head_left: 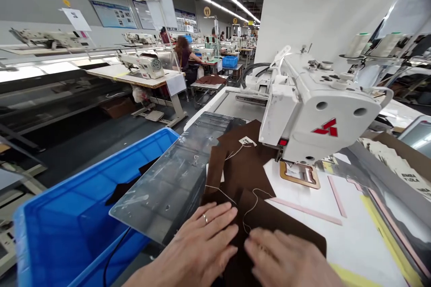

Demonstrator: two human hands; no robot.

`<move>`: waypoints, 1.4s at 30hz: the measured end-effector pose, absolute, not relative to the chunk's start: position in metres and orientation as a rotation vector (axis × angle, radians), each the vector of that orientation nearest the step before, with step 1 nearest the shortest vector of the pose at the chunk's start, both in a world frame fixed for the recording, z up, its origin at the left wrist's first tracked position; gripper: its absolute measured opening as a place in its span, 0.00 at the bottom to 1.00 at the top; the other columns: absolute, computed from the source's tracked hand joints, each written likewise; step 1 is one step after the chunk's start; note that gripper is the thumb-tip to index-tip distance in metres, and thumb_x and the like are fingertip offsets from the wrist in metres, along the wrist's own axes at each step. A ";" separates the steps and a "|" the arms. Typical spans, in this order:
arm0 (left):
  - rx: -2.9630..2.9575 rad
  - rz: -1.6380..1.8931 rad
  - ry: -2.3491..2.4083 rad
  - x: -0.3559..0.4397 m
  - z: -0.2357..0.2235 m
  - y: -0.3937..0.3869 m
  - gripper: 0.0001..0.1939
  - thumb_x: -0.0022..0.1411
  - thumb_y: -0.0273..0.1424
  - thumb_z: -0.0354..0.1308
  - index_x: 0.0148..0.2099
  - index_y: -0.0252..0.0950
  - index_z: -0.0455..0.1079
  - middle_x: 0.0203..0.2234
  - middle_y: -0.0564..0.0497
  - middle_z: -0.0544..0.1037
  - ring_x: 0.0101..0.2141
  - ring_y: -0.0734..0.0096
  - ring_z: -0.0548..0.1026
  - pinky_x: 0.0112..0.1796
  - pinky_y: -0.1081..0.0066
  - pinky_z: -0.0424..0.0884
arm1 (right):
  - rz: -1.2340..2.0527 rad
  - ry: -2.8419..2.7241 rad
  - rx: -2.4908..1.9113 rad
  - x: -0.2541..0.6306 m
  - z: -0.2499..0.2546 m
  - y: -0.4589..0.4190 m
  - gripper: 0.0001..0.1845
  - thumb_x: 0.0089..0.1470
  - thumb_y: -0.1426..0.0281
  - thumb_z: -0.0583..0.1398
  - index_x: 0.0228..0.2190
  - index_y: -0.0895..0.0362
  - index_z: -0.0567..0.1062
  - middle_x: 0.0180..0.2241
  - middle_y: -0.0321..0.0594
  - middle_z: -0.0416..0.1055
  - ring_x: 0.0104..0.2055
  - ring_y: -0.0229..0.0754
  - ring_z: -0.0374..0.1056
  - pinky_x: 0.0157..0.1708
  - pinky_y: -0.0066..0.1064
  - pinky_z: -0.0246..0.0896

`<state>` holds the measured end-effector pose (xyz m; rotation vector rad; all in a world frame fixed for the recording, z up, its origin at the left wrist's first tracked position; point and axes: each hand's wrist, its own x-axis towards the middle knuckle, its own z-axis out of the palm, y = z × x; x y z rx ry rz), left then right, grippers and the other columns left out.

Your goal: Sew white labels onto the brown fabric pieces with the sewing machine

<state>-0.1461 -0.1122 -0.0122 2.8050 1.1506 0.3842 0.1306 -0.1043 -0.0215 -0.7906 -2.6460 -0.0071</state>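
Dark brown fabric pieces [242,166] lie overlapped beside the sewing machine head [323,112], with loose pale threads across them. My left hand [202,242], a ring on one finger, is open with its fingers stretched over the fabric. On the right-hand brown panel [286,219] rests my right hand [283,258]; its fingers are slightly bent, spread over the cloth and a little blurred. A small white label [247,141] with dark letters sits on the fabric farther back. Under the needle area is a copper-coloured frame [299,175].
A blue bin [67,219] stands at the left, below a clear plastic plate [161,184]. White template sheets [360,237] with pink and yellow strips lie right. Beyond them are printed labels [400,166] in a box. A person [183,56] sits farther back among sewing tables.
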 end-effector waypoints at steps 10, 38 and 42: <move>2.717 0.311 1.297 -0.159 -0.034 -0.115 0.35 0.73 0.40 0.60 0.75 0.45 0.53 0.72 0.51 0.57 0.69 0.53 0.60 0.63 0.51 0.67 | -0.013 -2.538 -1.192 0.146 -0.003 -0.086 0.18 0.71 0.72 0.46 0.58 0.58 0.67 0.47 0.47 0.73 0.34 0.42 0.77 0.24 0.31 0.73; 2.522 0.144 1.245 -0.148 -0.033 -0.109 0.47 0.68 0.55 0.59 0.76 0.33 0.49 0.73 0.39 0.50 0.72 0.44 0.49 0.63 0.38 0.63 | 1.686 -1.925 -1.241 0.113 0.019 -0.056 0.10 0.68 0.60 0.58 0.36 0.52 0.70 0.25 0.29 0.66 0.22 0.35 0.62 0.24 0.28 0.54; 2.472 0.122 1.237 -0.146 -0.031 -0.108 0.47 0.67 0.53 0.62 0.76 0.36 0.49 0.73 0.41 0.49 0.72 0.46 0.47 0.63 0.36 0.60 | 0.869 -2.874 -1.053 0.114 0.018 -0.067 0.08 0.67 0.74 0.57 0.44 0.51 0.72 0.38 0.36 0.68 0.32 0.40 0.65 0.30 0.33 0.53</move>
